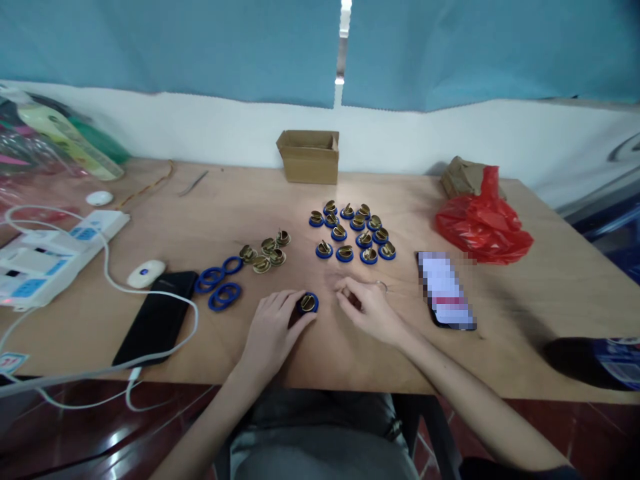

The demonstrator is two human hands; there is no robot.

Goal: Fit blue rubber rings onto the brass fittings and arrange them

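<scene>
head view, and straight to the action: a brass piece in a blue ring [309, 303] is held on the table [240, 200] by the left hand [273, 327], thumb & forefinger closed round its rim, approx. in the middle of the near edge. over on the right, the right hand [370, 310] is held just beside, fingers curled in w/ tips near each other; whether anything tiny is pinched there can't be told.

step in hand, prob.: ring & brass being fitted together. loose brass pieces [261, 265] and spare blue rings [212, 300] are laid out to the left; a cluster of ringed pieces [345, 253], prob. done, is set out beyond the hands. next move, as judged: a steady left grip is needed, poss. w/ a press from the right fingertips so the ring is seated evenly.

surface now: brownish tabletop, well filled at the sides. a dark phone [165, 313] is crossed by a white cable [107, 260] at left, near a power strip [65, 253]; a lit phone [445, 290] & red bag [485, 227] are seen at right, plus a dark bottle [590, 360] lying near the corner. at the back, a cardboard box [311, 165] is stood by a white wall [210, 133], blue sheeting [175, 47] hung above. below: reddish floor tiles [110, 433].
</scene>
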